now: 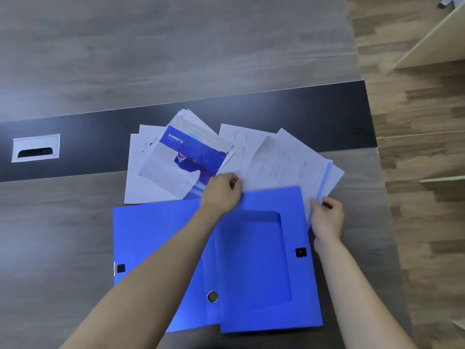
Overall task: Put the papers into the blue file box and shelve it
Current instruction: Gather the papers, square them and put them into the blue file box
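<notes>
The blue file box (pixel 254 263) lies open and flat on the table in front of me, its lid spread to the left. Behind it, white papers (pixel 279 159) fan out to the right, and more sheets under a blue-and-white brochure (pixel 183 157) lie to the left. My left hand (pixel 222 191) pinches the near edge of the right-hand papers just above the box's far edge. At the box's right side, my right hand (pixel 327 217) grips the lower right corner of the same pile.
A dark strip (pixel 314 114) runs across the wooden table with a silver cable port (pixel 36 148) at its left. The table's right edge (pixel 385 172) borders wood flooring. A pale shelf unit (pixel 437 44) stands at the top right.
</notes>
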The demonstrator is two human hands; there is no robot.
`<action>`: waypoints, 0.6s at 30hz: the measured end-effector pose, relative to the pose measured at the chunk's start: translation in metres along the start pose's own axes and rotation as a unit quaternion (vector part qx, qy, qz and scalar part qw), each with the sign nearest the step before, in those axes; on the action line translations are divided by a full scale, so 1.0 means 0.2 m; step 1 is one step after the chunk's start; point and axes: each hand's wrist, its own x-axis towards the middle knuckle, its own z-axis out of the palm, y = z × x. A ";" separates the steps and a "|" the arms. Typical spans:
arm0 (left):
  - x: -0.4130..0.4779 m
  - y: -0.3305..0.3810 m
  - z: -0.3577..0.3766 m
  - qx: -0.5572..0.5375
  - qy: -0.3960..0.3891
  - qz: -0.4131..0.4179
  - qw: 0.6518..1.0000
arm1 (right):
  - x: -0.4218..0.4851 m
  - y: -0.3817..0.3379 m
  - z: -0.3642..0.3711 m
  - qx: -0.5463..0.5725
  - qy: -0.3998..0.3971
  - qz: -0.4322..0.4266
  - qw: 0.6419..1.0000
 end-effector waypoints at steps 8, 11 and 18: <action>-0.05 -0.04 -0.02 -0.017 0.085 -0.032 0.996 | 0.04 -0.09 0.18 -0.024 -0.036 -0.015 0.999; -0.05 -0.03 -0.01 -0.048 0.087 -0.048 0.994 | 0.03 -0.08 0.23 -0.025 -0.042 -0.031 0.998; -0.05 0.04 0.00 -0.054 0.068 -0.042 0.995 | 0.00 -0.05 0.29 -0.120 0.049 -0.080 0.988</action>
